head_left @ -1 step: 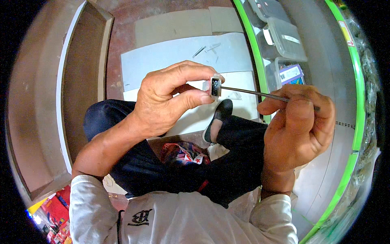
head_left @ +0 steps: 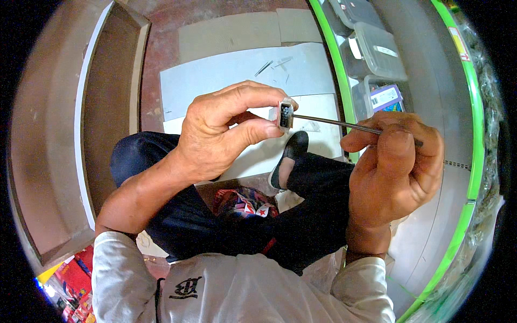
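Observation:
Between the thumb and fingertips of my left hand (head_left: 212, 121) is a small, narrow box (head_left: 286, 116), gripped by its sides. Its open end faces right, and several thin light-tipped pieces show in the dark inside; I cannot make out what they are. My right hand (head_left: 396, 167) is closed around a thin dark metal rod (head_left: 331, 123), which points left. The rod's tip is at the edge of the box's opening; whether it touches is too small to tell. The rod's other end is partly hidden by my fingers.
White and grey sheets (head_left: 215, 81) cover the floor ahead, with a few thin dark and clear pieces (head_left: 264, 68) on them. Clear plastic bins (head_left: 374, 51) line a green-edged shelf (head_left: 335, 51) at right. A brown panel with a white edge (head_left: 82, 118) stands at left. My crossed legs are below.

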The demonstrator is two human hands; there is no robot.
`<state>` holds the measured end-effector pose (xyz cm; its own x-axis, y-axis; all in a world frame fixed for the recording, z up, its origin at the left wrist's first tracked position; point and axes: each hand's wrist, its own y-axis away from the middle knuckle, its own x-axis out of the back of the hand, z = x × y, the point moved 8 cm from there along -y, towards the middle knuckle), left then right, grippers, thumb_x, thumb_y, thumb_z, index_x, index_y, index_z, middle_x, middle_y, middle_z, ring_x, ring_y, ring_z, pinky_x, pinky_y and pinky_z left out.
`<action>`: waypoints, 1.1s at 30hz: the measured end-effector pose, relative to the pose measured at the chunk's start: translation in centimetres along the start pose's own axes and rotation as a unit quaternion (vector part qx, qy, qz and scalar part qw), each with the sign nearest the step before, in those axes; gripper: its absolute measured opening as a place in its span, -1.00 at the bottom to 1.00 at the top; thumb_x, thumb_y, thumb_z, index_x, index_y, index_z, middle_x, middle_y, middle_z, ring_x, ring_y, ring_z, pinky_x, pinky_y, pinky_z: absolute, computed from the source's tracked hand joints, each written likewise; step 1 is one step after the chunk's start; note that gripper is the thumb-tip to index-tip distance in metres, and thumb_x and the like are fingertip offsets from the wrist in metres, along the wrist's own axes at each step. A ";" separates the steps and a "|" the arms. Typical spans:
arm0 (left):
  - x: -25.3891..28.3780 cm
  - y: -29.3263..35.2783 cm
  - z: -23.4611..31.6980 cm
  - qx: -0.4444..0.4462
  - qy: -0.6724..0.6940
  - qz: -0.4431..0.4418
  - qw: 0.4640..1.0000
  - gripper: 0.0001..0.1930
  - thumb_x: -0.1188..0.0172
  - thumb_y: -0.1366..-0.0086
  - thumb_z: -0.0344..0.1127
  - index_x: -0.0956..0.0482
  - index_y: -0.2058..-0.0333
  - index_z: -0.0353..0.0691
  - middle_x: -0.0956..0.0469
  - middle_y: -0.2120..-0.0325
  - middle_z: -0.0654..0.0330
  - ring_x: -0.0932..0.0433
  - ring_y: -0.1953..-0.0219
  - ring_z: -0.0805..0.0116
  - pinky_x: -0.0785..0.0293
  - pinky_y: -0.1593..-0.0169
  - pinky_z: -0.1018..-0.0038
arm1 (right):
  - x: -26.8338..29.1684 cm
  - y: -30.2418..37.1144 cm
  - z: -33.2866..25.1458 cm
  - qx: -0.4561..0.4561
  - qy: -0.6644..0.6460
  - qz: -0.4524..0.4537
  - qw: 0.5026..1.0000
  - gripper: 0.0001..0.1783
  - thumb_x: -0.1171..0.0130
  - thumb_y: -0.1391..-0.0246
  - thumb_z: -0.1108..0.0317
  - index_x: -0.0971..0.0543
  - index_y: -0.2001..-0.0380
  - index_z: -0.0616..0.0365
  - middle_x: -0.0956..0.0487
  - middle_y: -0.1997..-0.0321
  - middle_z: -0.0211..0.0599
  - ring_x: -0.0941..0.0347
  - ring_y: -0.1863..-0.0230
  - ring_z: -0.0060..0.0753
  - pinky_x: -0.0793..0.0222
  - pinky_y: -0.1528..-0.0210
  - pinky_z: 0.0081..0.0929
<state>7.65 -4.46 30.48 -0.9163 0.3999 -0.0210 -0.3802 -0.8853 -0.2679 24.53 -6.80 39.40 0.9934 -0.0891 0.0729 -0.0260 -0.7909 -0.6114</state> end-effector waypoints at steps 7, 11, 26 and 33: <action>-0.4 -0.3 0.5 -0.026 -0.070 -0.014 0.997 -0.74 -0.17 -0.19 -0.41 -0.49 0.14 -0.38 -0.49 0.16 -0.06 -0.52 0.07 0.08 -0.57 0.12 0.32 | 0.2 0.0 -0.4 0.004 0.082 -0.059 0.995 -0.84 -0.08 -0.14 0.39 -0.39 0.36 0.28 -0.48 0.48 -0.08 -0.42 0.67 -0.39 -0.36 0.68 -0.56; -0.5 -0.5 0.5 -0.023 -0.076 -0.006 0.997 -0.74 -0.16 -0.20 -0.41 -0.50 0.14 -0.37 -0.50 0.14 -0.05 -0.53 0.07 0.09 -0.56 0.10 0.32 | -0.2 -0.1 -1.0 0.049 0.128 -0.136 0.981 -0.84 -0.09 -0.12 0.41 -0.39 0.33 0.28 -0.49 0.50 -0.08 -0.43 0.63 -0.40 -0.38 0.60 -0.55; -0.7 -0.6 0.8 -0.053 -0.101 0.001 0.994 -0.73 -0.22 -0.15 -0.41 -0.53 0.16 -0.35 -0.55 0.22 0.01 -0.55 0.15 0.20 -0.47 0.08 0.37 | -0.3 1.0 -1.0 0.052 0.116 -0.083 0.988 -0.92 -0.06 -0.12 0.52 -0.40 0.33 0.28 -0.52 0.49 -0.17 -0.46 0.57 -0.47 -0.37 0.46 -0.56; -0.7 -0.6 0.8 -0.073 -0.109 0.014 0.991 -0.71 -0.27 -0.11 -0.46 -0.57 0.15 -0.31 -0.57 0.24 0.05 -0.56 0.25 0.38 -0.52 0.22 0.54 | -0.4 1.1 -0.4 0.015 0.117 -0.069 0.991 -0.91 -0.09 -0.13 0.49 -0.40 0.32 0.26 -0.52 0.51 -0.18 -0.46 0.56 -0.48 -0.36 0.47 -0.57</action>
<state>8.41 -4.44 31.44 -0.9376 0.3015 0.1734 -0.3469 -0.8453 -0.4062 24.09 -7.87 38.98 0.9340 -0.1220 0.3357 0.1148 -0.7874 -0.6057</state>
